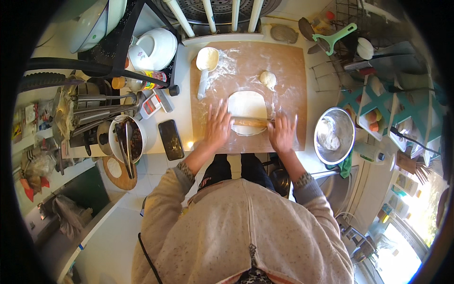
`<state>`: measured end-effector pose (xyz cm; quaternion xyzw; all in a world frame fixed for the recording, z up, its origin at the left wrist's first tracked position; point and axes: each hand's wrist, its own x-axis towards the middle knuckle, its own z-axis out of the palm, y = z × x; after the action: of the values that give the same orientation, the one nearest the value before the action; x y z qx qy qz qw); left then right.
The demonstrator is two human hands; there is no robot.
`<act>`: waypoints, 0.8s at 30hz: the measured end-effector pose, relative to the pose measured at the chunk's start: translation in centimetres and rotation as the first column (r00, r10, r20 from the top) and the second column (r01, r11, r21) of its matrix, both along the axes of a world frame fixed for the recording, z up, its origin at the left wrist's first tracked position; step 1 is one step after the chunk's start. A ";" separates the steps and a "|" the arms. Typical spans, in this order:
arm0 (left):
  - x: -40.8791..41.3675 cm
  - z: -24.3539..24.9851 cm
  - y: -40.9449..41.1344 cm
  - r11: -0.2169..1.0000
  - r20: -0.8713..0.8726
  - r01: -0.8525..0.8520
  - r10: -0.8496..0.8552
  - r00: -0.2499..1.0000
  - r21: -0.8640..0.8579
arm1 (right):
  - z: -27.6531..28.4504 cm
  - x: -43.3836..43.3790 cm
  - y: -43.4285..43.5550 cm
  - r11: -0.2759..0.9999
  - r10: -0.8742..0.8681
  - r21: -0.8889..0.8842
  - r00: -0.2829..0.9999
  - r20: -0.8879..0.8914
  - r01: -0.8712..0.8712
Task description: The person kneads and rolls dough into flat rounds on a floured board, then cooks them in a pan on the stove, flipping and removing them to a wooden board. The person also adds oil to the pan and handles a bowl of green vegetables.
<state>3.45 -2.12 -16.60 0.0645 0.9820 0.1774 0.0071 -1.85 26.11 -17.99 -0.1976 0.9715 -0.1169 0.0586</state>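
A thin sheet of dough (247,103) lies on a floured wooden board (291,81). Across its near part runs a wooden rolling pin (250,122). My left hand (217,124) presses on the pin's left end, and my right hand (282,132) on its right end. Both have their fingers stretched forward and their palms over the pin, hiding its ends. Beyond the sheet, toward the right, sits a round dough ball (267,80). A scoop of flour (207,59) rests at the board's far left, with loose flour scattered beside it.
Right of the board stands a metal bowl (334,135) with flour or dough inside. To the left lie a phone (171,139), a red-and-white slicer (151,105) and a white pot of dark filling (142,136) with tongs across it. A dish rack (122,46) is at far left.
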 end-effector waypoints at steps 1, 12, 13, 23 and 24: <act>-2.0 0.1 0.0 0.999 -0.017 -0.024 0.024 1.000 -0.033 | -0.2 -1.7 -0.8 0.999 -0.040 0.018 0.999 0.011 0.039; 1.6 -0.8 1.6 0.996 0.006 -0.091 0.091 0.996 -0.012 | -2.1 2.3 -1.3 1.000 -0.023 -0.023 0.993 -0.116 0.021; 0.4 -0.9 1.4 0.995 -0.030 -0.103 0.103 0.994 0.002 | -1.8 0.5 -1.7 1.000 -0.023 -0.017 0.990 -0.137 0.021; 4.5 -0.1 2.4 0.994 0.074 -0.103 0.105 0.992 -0.019 | -0.8 3.1 -0.8 0.997 0.045 -0.060 0.993 -0.109 -0.052; 5.1 0.1 2.6 0.994 0.076 -0.108 0.109 0.991 -0.021 | -0.9 3.9 -0.3 0.996 0.064 -0.052 0.992 -0.112 -0.071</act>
<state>8.58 0.50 -16.52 0.0040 0.9845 0.1715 0.0361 2.02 25.83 -18.89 -0.2380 0.9624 -0.1311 0.0034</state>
